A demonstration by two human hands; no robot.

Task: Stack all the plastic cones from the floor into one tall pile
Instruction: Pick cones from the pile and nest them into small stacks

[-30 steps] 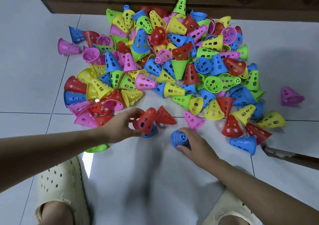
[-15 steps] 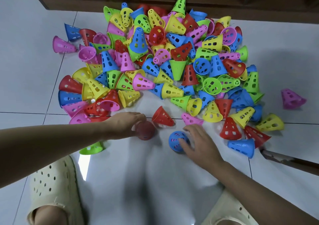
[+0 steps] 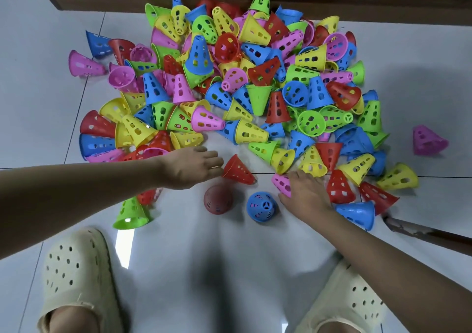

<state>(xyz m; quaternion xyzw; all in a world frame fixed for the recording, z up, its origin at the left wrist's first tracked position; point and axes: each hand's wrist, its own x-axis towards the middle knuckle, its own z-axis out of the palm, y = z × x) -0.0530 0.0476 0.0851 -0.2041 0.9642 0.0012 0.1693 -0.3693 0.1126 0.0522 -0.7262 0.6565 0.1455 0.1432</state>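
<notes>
- Left hand is reaching forward over the floor, fingers loosely spread and holding nothing; its fingertips are arriving just beside a red cone lying on its side.
- Just behind that hand, a second red cone is standing upright, seen from above, untouched.
- Between the two hands, a blue cone is also standing upright, with pink showing through its holes; whether another cone is sitting inside it I cannot tell.
- Right hand is pressing down on a pink cone lying on its side; fingers are curling over it, but a closed grip is not confirmed.
- Ahead of both hands, the main heap of cones is lying scattered, none stacked into a tall pile yet.
- Handling judgement: the cones are appearing to be light, stiff, thin plastic with smooth, perforated walls; likely to roll or skid when nudged. Best hold would be pinching around the narrow top or across the walls, keeping the wide mouth downward for nesting.
</notes>
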